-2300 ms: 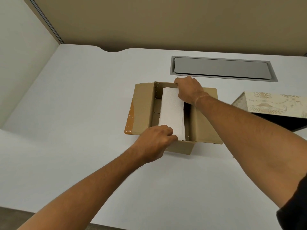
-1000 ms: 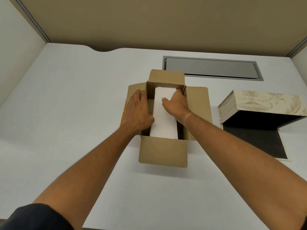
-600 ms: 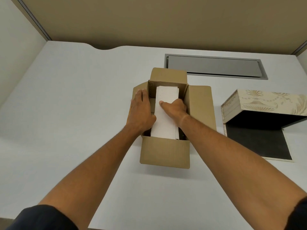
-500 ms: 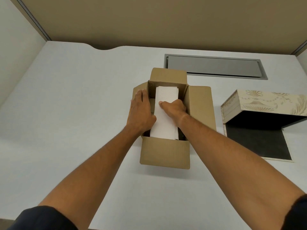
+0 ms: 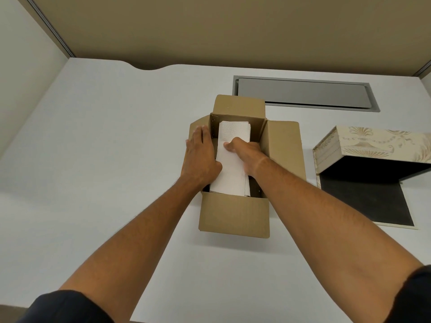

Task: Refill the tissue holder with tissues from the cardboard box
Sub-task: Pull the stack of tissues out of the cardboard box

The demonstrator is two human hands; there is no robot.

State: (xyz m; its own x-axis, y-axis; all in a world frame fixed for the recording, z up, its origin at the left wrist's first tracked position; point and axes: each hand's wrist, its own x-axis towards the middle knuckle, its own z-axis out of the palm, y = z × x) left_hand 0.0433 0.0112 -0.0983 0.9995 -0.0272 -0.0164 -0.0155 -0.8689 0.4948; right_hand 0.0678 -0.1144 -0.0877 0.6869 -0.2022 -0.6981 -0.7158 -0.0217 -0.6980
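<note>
An open cardboard box sits mid-table with its flaps folded out. Inside lies a white stack of tissues. My left hand rests flat on the box's left flap, thumb against the stack's left edge. My right hand reaches into the box, thumb on top of the stack and fingers curled down its right side, hidden inside the box. The cream patterned tissue holder stands open to the right, its black inside showing.
A grey metal cable hatch is set into the white table behind the box. A tan partition runs along the far edge, with a light side panel at the left.
Both hands left the ends of the stack: the left now lies on the left flap, the right grips the stack's right side. In the last half second hardly anything moved.
</note>
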